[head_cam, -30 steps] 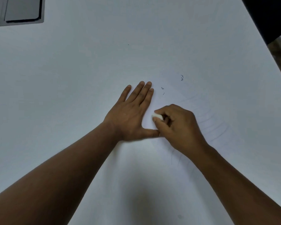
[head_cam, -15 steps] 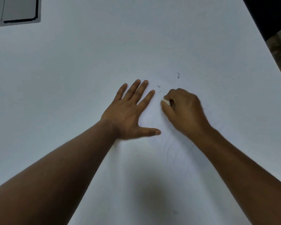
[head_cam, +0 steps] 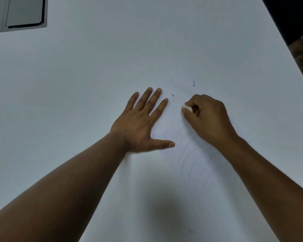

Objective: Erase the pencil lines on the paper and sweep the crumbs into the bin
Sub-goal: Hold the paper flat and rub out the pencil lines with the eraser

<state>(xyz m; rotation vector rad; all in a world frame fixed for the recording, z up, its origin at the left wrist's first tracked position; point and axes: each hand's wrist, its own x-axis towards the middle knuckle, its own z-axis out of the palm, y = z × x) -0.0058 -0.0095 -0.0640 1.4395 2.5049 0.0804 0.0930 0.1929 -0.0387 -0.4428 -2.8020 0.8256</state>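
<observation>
A white sheet of paper (head_cam: 196, 198) lies on the white table, its edges hard to tell from the tabletop. Faint curved pencil lines (head_cam: 187, 159) run across it between my two hands. My left hand (head_cam: 140, 123) lies flat on the paper with fingers spread, thumb pointing right. My right hand (head_cam: 208, 117) is closed on a small white eraser (head_cam: 186, 107), whose tip touches the paper just right of my left fingers. Dark eraser crumbs (head_cam: 193, 83) lie beyond my right hand, and smaller crumbs (head_cam: 172, 97) lie near my left fingertips. No bin is in view.
A grey flat device (head_cam: 23, 13) rests at the table's far left corner. The table's right edge (head_cam: 280, 37) runs diagonally, with a dark area and floor beyond it.
My right hand has slid the eraser away from my left thumb, up and to the right across the paper. My left hand has stayed flat in place.
</observation>
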